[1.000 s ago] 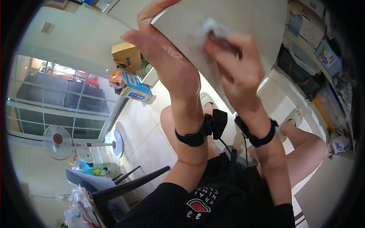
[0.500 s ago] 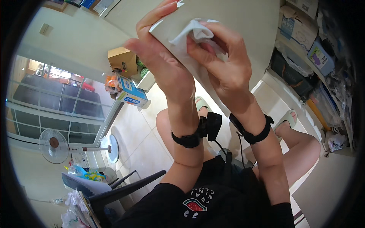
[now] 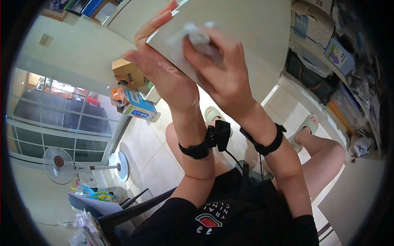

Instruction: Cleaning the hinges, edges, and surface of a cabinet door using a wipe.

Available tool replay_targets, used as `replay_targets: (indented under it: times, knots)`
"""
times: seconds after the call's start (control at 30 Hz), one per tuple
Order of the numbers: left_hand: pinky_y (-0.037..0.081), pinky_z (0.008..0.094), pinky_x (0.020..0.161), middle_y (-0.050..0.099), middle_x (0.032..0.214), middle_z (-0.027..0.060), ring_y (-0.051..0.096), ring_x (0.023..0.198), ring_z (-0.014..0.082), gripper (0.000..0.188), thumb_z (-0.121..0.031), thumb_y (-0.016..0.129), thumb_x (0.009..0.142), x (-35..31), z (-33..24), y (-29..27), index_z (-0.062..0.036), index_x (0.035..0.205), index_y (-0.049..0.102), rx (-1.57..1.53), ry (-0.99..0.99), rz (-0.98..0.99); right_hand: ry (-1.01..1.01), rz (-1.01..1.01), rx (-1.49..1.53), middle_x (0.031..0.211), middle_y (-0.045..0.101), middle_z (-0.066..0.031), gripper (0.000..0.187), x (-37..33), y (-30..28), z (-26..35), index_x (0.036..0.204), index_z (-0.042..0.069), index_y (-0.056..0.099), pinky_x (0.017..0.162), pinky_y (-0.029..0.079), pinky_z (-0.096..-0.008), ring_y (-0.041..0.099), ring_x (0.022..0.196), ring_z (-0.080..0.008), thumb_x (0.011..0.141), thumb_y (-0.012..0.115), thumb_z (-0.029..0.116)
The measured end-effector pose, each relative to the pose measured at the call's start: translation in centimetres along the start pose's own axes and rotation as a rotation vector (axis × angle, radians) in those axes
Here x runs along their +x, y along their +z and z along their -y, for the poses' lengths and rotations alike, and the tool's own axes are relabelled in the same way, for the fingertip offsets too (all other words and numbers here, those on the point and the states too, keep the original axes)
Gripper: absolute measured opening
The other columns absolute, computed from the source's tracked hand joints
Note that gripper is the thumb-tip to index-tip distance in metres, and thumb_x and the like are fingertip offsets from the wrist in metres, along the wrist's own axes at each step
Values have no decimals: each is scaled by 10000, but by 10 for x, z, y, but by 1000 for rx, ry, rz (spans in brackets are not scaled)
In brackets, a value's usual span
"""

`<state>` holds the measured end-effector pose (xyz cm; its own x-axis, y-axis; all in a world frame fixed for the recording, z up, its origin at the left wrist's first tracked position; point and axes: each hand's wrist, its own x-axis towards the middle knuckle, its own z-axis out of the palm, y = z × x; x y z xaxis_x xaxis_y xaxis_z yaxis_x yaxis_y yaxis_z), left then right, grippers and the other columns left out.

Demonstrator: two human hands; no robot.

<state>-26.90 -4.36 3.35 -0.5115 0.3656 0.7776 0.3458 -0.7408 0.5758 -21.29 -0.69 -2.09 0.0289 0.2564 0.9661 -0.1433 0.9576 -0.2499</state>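
A pale, flat door-like panel (image 3: 254, 45) fills the upper middle, its near edge running down behind my wrists. My left hand (image 3: 164, 69) is at the panel's left edge, its fingers curled against that edge and the thumb sticking out to the left. On the panel's face, my right hand (image 3: 223, 67) presses a crumpled white cloth or tissue (image 3: 191, 37) between thumb and fingers. Cloth and fingertips are smeared by motion. Each wrist wears a black strap, and a small dark device (image 3: 222, 135) sits on the left one.
Right of me, open shelves hold boxes, a blue-labelled bottle (image 3: 340, 55) and a dark bag (image 3: 310, 76). A brown paper bag (image 3: 127, 74) and a blue carton (image 3: 141, 104) stand on the left floor. Farther left are a standing fan (image 3: 59, 164) and a dark chair (image 3: 139, 205).
My right hand has moved left and slightly down across the panel with the cloth. The whole view has shifted a little; my left hand keeps its place at the edge.
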Motion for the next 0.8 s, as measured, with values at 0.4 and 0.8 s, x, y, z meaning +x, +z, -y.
replay_targets:
  times: [0.4,0.8]
  knots:
    - [384,413,1010,500,1237,225,478,1179,283,650,-602,151,913,12,14,-16,-72,1089,485,46,61,32,553,235,-13,1019,541,-168,368,-167,-25,-19,1032,5,642,726,526,-340,580,841,-295,697,588,-136]
    - [392,462,1004,463,1289,198,450,1212,288,657,-654,203,879,10,12,-20,-113,1131,479,33,16,84,259,89,-158,936,549,-98,283,-103,-23,-46,925,28,676,648,481,-305,540,794,-231,658,632,-56]
